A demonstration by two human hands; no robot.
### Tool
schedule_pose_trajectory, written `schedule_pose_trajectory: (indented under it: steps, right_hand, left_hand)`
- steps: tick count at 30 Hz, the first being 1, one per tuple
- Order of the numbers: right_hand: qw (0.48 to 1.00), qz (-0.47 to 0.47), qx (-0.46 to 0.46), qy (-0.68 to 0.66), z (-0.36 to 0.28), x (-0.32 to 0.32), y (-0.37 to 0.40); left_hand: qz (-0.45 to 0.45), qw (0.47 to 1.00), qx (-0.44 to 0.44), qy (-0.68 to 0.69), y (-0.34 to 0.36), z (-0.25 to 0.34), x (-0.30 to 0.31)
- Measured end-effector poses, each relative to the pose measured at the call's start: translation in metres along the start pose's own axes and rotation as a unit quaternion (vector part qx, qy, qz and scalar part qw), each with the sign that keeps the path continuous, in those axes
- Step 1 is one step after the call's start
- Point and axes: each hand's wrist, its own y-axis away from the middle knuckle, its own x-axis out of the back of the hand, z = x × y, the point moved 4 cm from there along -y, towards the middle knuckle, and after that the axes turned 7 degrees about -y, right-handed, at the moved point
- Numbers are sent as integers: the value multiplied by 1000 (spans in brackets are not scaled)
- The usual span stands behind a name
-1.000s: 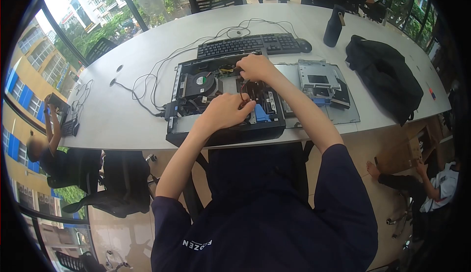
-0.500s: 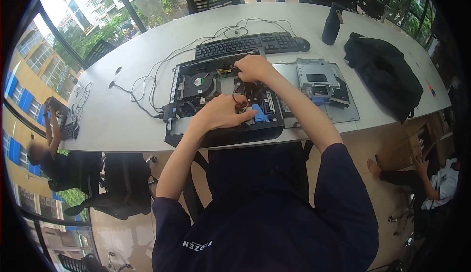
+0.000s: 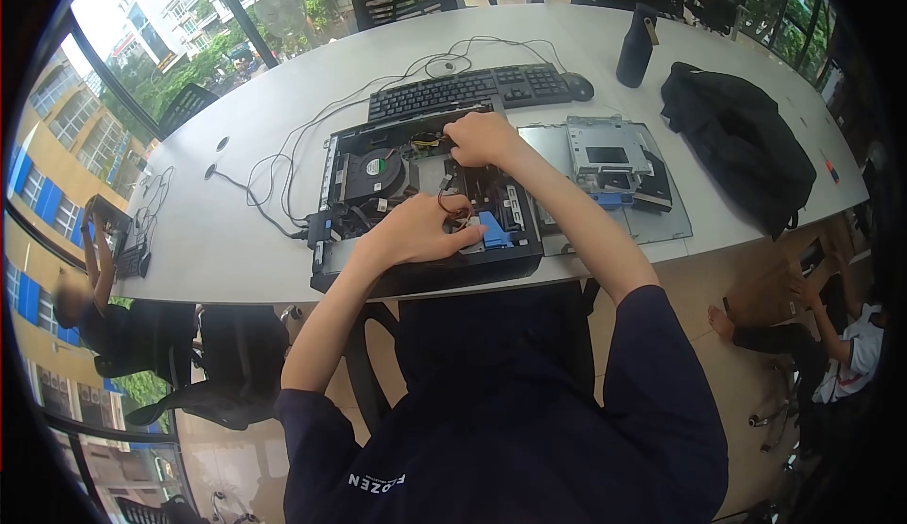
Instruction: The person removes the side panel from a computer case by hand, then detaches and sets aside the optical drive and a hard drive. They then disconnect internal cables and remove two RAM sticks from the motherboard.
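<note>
An opened desktop computer case (image 3: 425,276) lies flat on the table in front of me, with its round fan (image 3: 374,174) on the left side. My left hand (image 3: 411,229) reaches over the near edge, fingers bent down and closed among the parts. Thin wires (image 3: 448,201) loop up beside its fingers, and the thumb lies against or close to a blue plastic piece (image 3: 494,230). At the far inner wall my right hand (image 3: 480,138) is closed in a pinch; its fingertips and anything in them are hidden.
Behind the case are a black keyboard (image 3: 444,94) and a mouse (image 3: 577,86). Right of it, a metal drive bracket (image 3: 605,151) rests on a flat metal panel (image 3: 666,223). Further right stand a dark bottle (image 3: 636,47) and a black bag (image 3: 742,141). Other people sit at both sides.
The case and both hands appear slightly further left and lower in the view. The hands keep nearly the same places in the case.
</note>
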Motion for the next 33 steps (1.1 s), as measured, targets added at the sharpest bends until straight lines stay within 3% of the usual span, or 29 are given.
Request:
schedule_pose_trajectory:
  steps: [10, 15, 18, 22, 24, 33]
  right_hand:
    - [1000, 5, 0, -8, -3, 2, 5]
    - [998, 60, 12, -17, -3, 1, 3]
    - [998, 64, 13, -17, -2, 0, 3]
    - [997, 66, 12, -25, -2, -3, 3]
    - [997, 70, 14, -25, -1, -2, 3]
    - [998, 57, 10, -21, -2, 2, 4]
  left_hand:
    - [11, 999, -8, -48, 1, 1, 1]
    - [-79, 995, 20, -63, 2, 2, 7]
    - [-82, 994, -4, -73, 0, -5, 5]
    - [-107, 993, -11, -45, 0, -10, 5]
    - [-81, 994, -68, 7, -4, -10, 3]
    - [-104, 993, -50, 1, -8, -11, 7]
